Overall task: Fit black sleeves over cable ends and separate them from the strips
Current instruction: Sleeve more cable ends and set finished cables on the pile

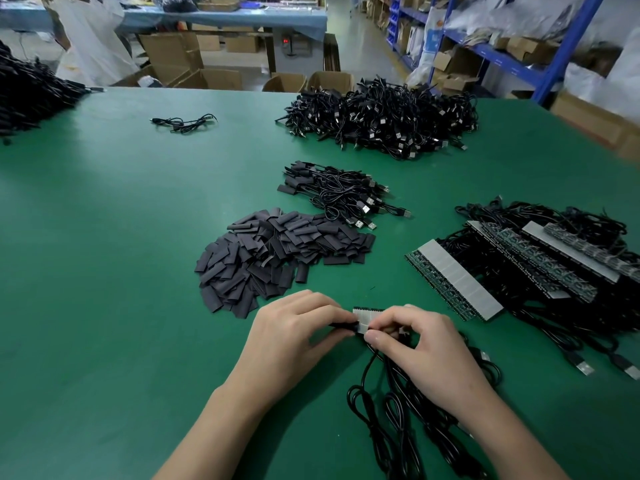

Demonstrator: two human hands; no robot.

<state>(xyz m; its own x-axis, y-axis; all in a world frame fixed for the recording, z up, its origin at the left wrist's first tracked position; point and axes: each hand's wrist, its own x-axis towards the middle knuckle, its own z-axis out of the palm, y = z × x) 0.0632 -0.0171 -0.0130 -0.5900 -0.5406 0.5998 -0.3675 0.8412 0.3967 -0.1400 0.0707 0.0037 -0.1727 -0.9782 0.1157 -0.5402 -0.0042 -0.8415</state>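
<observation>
At the lower centre of the frame, a short strip (367,319) is pinched by the curled fingers of the right hand (424,348). A black sleeve (343,327) is pinched against its end by the left hand (294,336). Cables (391,410) are draped toward the bottom edge. A sleeve pile (277,258) is seen just above on the table (104,271).

The green table (104,237) bears a pile of black sleeves (277,258), heaped cables (381,116) and several strips (453,278).
</observation>
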